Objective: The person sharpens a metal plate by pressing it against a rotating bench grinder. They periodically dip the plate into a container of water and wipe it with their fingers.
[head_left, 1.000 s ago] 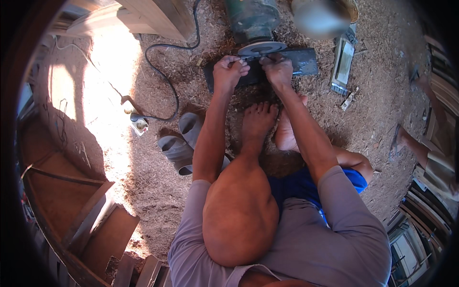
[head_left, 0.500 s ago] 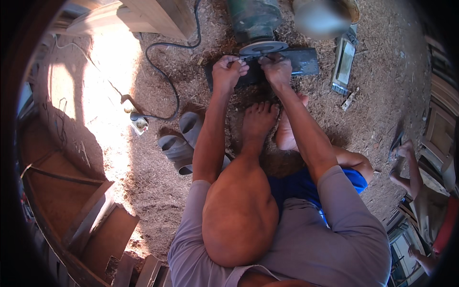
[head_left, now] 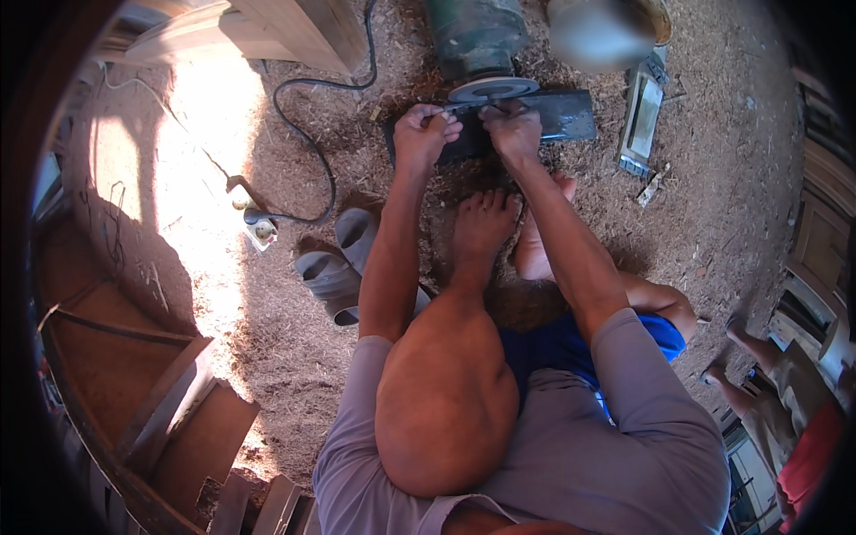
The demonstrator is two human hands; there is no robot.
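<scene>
A green bench grinder (head_left: 477, 40) stands at the top, with a pale grinding wheel (head_left: 493, 88) on its near end. My left hand (head_left: 425, 135) is closed in a pinch just left of the wheel. Close to the wheel's near face, my right hand (head_left: 512, 134) is closed too, fingertips bent down. A small, thin, dark piece seems to run between the fingertips, but its kind is too small to make out. Beneath both hands lies a dark flat plate (head_left: 566, 116), partly covered by them.
A black cable (head_left: 308, 134) runs to a power strip (head_left: 254, 218) on the left. Grey shoes (head_left: 332, 272) sit beside my left forearm. Right of the grinder are a round container (head_left: 606, 36) and a long tool (head_left: 640, 125). Wooden pieces (head_left: 294, 31) stand upper left; another person (head_left: 794, 401) is at right.
Both hands stay by the wheel, with only a very slight shift. At the right edge, the other person's legs and body have moved nearer to the lower edge.
</scene>
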